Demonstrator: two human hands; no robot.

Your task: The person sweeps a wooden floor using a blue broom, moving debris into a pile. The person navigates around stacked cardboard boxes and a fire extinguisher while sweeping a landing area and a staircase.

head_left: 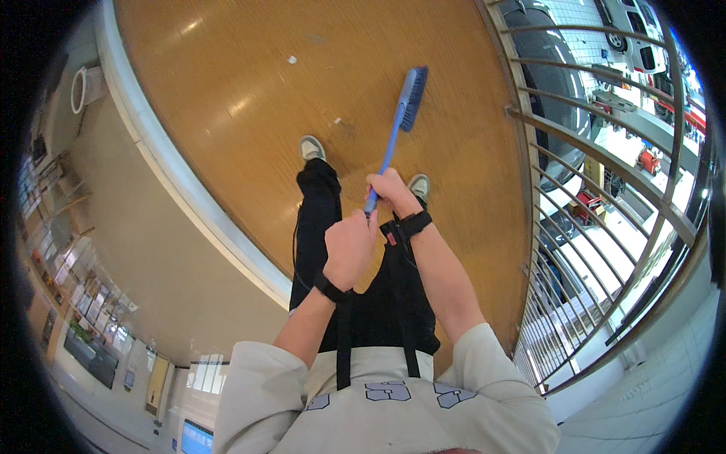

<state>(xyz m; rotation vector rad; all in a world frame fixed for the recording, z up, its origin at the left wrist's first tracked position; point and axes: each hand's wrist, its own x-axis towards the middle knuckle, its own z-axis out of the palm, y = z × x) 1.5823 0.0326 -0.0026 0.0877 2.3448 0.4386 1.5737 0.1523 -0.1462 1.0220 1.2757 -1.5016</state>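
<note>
A blue long-handled brush (393, 136) slants up and to the right in front of me, its dark bristles facing right. My left hand (350, 248) is closed round the lower end of the handle. Just above it, my right hand (392, 189) grips the same handle farther up. The brush head is out beyond my feet, over the brown floor (242, 91); whether its bristles touch the floor I cannot tell. Small white scraps (292, 59) lie on the floor to the left of the brush head.
A metal railing (605, 125) runs along the right, with parked cars (548, 83) beyond and below it. On the left, a pale curved edging (174, 178) borders the brown floor, with a beige surface (151, 234) past it. My shoes (311, 148) stand on the floor.
</note>
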